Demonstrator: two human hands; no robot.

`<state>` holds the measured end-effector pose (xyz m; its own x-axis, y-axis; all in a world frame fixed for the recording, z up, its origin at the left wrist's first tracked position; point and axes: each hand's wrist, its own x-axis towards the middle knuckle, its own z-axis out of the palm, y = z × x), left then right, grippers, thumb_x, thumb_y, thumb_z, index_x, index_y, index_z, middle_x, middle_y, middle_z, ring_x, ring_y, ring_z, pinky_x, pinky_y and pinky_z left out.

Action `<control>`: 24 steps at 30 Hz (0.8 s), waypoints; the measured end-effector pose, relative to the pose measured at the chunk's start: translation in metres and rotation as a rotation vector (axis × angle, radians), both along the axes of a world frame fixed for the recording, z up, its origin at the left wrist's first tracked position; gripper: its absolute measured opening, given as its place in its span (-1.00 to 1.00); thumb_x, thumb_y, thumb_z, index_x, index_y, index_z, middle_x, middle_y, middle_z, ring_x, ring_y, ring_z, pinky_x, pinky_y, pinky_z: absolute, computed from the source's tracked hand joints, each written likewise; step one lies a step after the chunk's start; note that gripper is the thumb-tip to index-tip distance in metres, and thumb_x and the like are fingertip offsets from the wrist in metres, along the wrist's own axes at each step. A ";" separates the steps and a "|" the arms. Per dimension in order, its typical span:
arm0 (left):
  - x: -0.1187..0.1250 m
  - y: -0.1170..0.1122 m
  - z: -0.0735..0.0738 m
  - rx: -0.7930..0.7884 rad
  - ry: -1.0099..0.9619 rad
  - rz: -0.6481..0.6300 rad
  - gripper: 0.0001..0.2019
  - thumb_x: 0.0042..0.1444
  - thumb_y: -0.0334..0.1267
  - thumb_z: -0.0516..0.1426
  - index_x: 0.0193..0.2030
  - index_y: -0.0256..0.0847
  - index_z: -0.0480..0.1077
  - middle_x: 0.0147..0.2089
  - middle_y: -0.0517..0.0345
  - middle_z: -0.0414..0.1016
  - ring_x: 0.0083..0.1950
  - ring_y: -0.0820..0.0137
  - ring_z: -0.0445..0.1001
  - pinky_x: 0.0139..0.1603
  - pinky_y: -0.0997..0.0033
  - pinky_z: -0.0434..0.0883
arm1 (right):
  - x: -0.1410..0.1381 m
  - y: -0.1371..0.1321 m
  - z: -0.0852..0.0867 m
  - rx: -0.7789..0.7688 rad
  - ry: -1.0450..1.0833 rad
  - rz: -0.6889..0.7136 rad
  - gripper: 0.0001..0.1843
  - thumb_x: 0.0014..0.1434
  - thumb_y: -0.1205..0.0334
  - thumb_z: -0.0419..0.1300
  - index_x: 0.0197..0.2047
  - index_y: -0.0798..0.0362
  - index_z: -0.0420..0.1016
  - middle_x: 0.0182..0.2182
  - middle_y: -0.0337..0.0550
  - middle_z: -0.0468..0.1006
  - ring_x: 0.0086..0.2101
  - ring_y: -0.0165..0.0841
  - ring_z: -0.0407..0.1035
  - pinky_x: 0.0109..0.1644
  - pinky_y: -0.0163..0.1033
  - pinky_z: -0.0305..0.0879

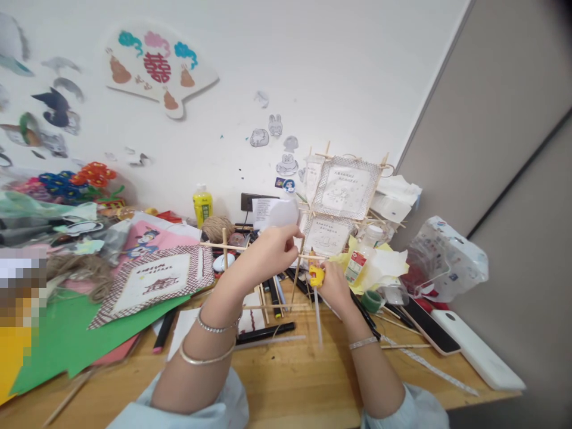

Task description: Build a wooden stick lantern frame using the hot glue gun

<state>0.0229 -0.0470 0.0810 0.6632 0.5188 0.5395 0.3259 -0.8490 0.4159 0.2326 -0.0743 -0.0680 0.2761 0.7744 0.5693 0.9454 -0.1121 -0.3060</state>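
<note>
over the table (pixel 290 381), left hand (pixel 280 246) pinches stick frame (pixel 277 307) (pale, slender); right hand (pixel 335 289) grips yellow glue gun (pixel 316 276)

I see a yellow hot-glue gun (pixel 317 276), nozzle upward, a translucent glue stick (pixel 318 316) jutting below. The nozzle sits right by an openwork wooden stick frame (pixel 277 307) of slim crossing pieces; I can't tell whether they touch.

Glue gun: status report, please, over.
Right hand gripping yellow glue gun, nozzle up beside wooden stick frame. Left hand at frame's upper corner, grip unclear. Black marker on table beneath.
</note>
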 end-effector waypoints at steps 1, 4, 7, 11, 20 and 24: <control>0.000 0.000 0.000 -0.002 0.004 -0.004 -0.70 -0.02 -0.45 -0.04 -0.18 -0.27 0.42 -0.47 0.18 0.43 -0.46 0.44 0.34 -0.34 0.44 0.28 | 0.002 0.002 -0.004 -0.033 0.012 -0.006 -0.71 -0.01 0.12 0.16 -0.28 0.15 0.41 -0.36 0.00 0.44 -0.28 -0.20 0.29 -0.21 -0.18 0.16; 0.000 0.001 0.000 -0.015 0.017 -0.021 -0.72 0.00 -0.41 -0.02 -0.17 -0.28 0.41 -0.47 0.18 0.43 -0.46 0.44 0.34 -0.37 0.44 0.27 | 0.010 0.002 -0.008 -0.085 0.060 0.017 -0.66 -0.13 0.21 0.24 -0.23 0.13 0.45 -0.35 -0.05 0.43 -0.28 -0.20 0.30 -0.19 -0.17 0.18; 0.000 0.001 -0.001 -0.017 0.026 -0.044 -0.69 0.00 -0.43 -0.03 -0.13 -0.29 0.39 -0.47 0.18 0.42 -0.45 0.43 0.35 -0.37 0.45 0.26 | 0.012 -0.004 0.001 -0.048 0.066 0.037 -0.62 -0.14 0.28 0.22 -0.16 0.05 0.46 -0.24 -0.06 0.42 -0.19 -0.19 0.28 -0.11 -0.14 0.19; 0.000 0.003 -0.002 -0.001 0.021 -0.061 -0.69 -0.01 -0.44 -0.04 -0.12 -0.29 0.39 -0.45 0.16 0.43 -0.42 0.42 0.36 -0.36 0.44 0.26 | -0.003 -0.010 0.022 0.204 0.259 0.212 -0.80 0.01 0.28 0.12 -0.26 0.06 0.49 -0.26 -0.08 0.45 -0.21 -0.25 0.30 -0.09 -0.14 0.22; 0.000 0.008 -0.005 -0.020 0.019 -0.102 -0.73 0.01 -0.43 -0.02 -0.14 -0.27 0.37 -0.39 0.13 0.45 -0.36 0.40 0.39 -0.32 0.43 0.29 | -0.052 -0.004 0.034 0.203 0.914 0.749 -0.67 0.15 0.08 0.08 -0.07 0.04 0.42 -0.27 -0.17 0.54 -0.62 -0.57 0.18 -0.52 -0.38 0.20; 0.000 0.007 -0.005 -0.022 0.020 -0.102 -0.75 0.01 -0.44 -0.02 -0.17 -0.26 0.36 -0.41 0.15 0.44 -0.38 0.41 0.38 -0.36 0.46 0.27 | -0.056 -0.002 0.033 0.213 0.943 0.730 -0.72 0.15 0.10 0.10 -0.15 0.04 0.46 -0.39 -0.23 0.52 -0.62 -0.58 0.17 -0.53 -0.41 0.16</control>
